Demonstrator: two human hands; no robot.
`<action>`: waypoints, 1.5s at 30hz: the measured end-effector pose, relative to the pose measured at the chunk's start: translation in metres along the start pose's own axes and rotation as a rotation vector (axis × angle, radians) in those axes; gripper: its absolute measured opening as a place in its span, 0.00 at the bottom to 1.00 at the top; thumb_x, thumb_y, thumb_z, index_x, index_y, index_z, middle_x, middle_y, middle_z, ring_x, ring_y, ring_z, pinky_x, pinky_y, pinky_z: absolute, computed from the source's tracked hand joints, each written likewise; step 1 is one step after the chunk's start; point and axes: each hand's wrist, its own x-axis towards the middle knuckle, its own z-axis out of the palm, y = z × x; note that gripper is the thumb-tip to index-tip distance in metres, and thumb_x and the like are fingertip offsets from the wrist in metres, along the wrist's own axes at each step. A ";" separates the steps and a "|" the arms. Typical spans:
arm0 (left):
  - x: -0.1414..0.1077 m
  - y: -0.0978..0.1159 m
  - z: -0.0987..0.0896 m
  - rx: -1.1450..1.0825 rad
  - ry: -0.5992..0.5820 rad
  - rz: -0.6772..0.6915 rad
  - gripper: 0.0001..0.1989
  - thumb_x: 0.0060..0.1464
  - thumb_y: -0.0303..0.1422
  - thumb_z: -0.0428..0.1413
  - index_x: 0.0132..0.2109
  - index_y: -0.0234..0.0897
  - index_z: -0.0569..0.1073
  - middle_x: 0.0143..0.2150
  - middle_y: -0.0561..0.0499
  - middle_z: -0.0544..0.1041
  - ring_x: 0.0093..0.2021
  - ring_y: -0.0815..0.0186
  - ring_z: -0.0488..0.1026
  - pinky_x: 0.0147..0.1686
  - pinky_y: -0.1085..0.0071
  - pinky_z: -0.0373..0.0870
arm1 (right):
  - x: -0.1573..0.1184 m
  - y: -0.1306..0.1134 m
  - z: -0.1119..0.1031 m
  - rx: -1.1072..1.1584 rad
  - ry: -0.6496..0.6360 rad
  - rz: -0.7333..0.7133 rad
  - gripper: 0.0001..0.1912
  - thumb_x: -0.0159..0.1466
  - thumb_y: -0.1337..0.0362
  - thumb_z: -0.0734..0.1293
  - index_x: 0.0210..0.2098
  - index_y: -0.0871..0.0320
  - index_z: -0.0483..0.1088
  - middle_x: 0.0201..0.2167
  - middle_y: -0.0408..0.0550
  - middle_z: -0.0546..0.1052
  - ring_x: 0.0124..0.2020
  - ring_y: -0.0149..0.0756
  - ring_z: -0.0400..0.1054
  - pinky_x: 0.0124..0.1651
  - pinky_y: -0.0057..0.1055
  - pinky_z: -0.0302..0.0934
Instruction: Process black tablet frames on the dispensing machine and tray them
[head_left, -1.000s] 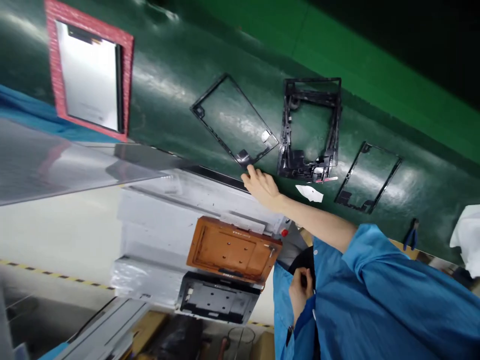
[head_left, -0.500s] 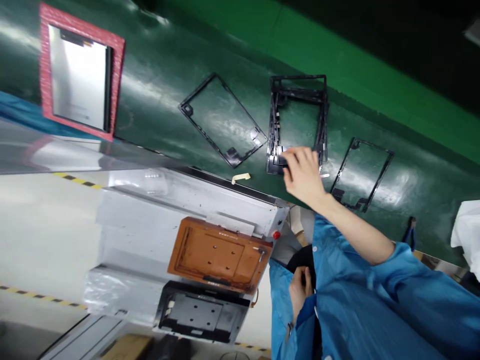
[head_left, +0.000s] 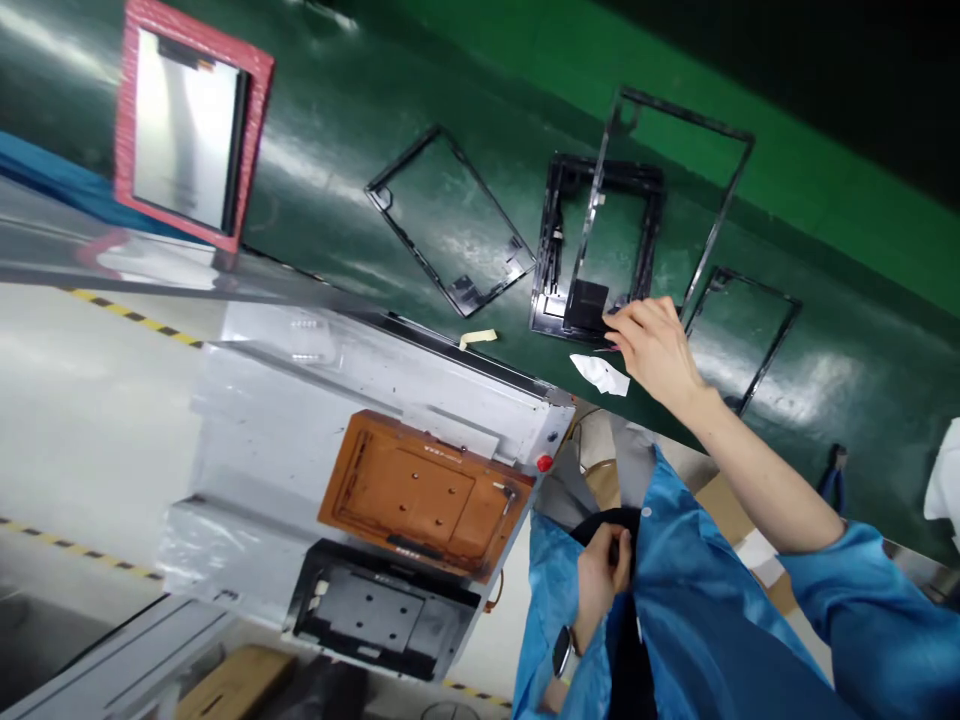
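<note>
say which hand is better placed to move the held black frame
Right, most likely: the right hand grips the black frame at its near end, by the stack. The left hand is back against the body, away from the frame.

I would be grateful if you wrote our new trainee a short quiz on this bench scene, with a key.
1. Multiple choice: What does the right hand hold?
A) pliers
B) a thin black frame
C) a white scrap

2. True or false: The left hand rests on the green table.

3. Fill in the colour: The pale panel toward the left of the view lies within a ____ border.

Key:
1. B
2. False; it is held close to the body, away from the table.
3. red
</note>
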 end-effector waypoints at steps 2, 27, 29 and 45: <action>0.013 0.026 -0.006 -0.029 0.016 0.051 0.19 0.75 0.45 0.51 0.40 0.39 0.78 0.30 0.51 0.77 0.29 0.65 0.73 0.32 0.70 0.67 | -0.011 -0.003 -0.001 0.030 0.047 0.022 0.11 0.80 0.66 0.65 0.53 0.56 0.81 0.44 0.52 0.82 0.45 0.45 0.72 0.53 0.46 0.63; 0.273 0.186 -0.121 0.156 0.858 0.449 0.11 0.69 0.41 0.68 0.47 0.39 0.79 0.42 0.50 0.77 0.40 0.63 0.71 0.42 0.65 0.69 | -0.043 0.006 -0.036 0.129 0.189 0.203 0.17 0.68 0.77 0.78 0.50 0.53 0.79 0.40 0.46 0.85 0.38 0.38 0.80 0.44 0.41 0.72; 0.267 0.190 -0.116 0.142 0.873 0.462 0.09 0.69 0.39 0.68 0.45 0.39 0.79 0.42 0.50 0.77 0.42 0.63 0.72 0.43 0.65 0.69 | -0.043 0.000 -0.038 0.138 0.175 0.198 0.18 0.67 0.78 0.78 0.51 0.53 0.79 0.41 0.46 0.85 0.38 0.38 0.80 0.44 0.40 0.72; 0.255 0.187 -0.109 0.068 0.814 0.313 0.08 0.73 0.38 0.63 0.51 0.39 0.80 0.44 0.49 0.79 0.42 0.64 0.75 0.45 0.65 0.73 | -0.016 -0.021 -0.009 0.113 -0.140 0.057 0.21 0.76 0.70 0.71 0.66 0.55 0.74 0.54 0.55 0.85 0.54 0.46 0.79 0.55 0.45 0.70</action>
